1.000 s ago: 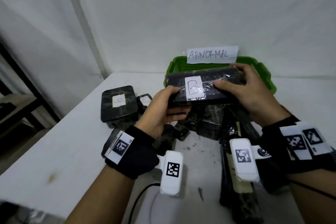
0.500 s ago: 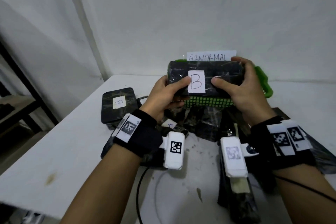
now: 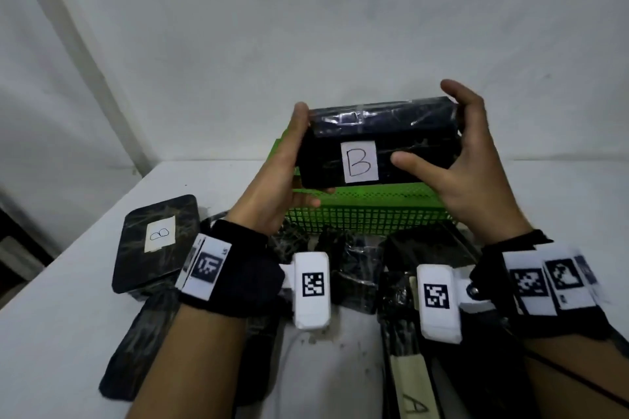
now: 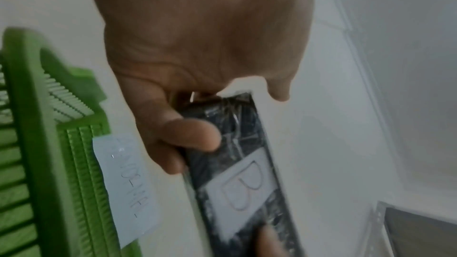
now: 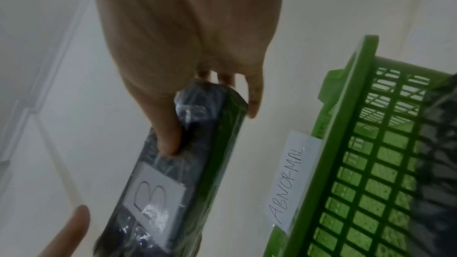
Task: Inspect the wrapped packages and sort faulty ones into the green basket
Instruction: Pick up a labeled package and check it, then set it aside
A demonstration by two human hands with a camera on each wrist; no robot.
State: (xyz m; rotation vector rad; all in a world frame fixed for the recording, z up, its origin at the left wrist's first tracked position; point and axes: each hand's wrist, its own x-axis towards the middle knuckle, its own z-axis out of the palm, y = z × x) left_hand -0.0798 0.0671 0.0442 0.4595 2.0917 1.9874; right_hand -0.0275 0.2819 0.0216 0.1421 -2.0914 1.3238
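I hold a black plastic-wrapped package (image 3: 384, 143) with a white "B" label up in front of me, above the green basket (image 3: 367, 211). My left hand (image 3: 289, 167) grips its left end, thumb on the labelled face (image 4: 195, 136). My right hand (image 3: 456, 153) grips the right end, thumb on the front (image 5: 168, 136), fingers behind. The same package (image 4: 247, 183) (image 5: 168, 183) fills both wrist views. The basket (image 5: 358, 163) carries a white "ABNORMAL" tag (image 5: 289, 183) and sits against the wall.
On the white table (image 3: 68, 316) lies another wrapped package (image 3: 156, 241) with a "B" label at the left. Several more black wrapped packages (image 3: 357, 269) are heaped before the basket; one at the bottom right carries an "A" label (image 3: 413, 408).
Both hands lifted the package higher and tilted its top edge toward me. It now hides the basket's tag in the head view.
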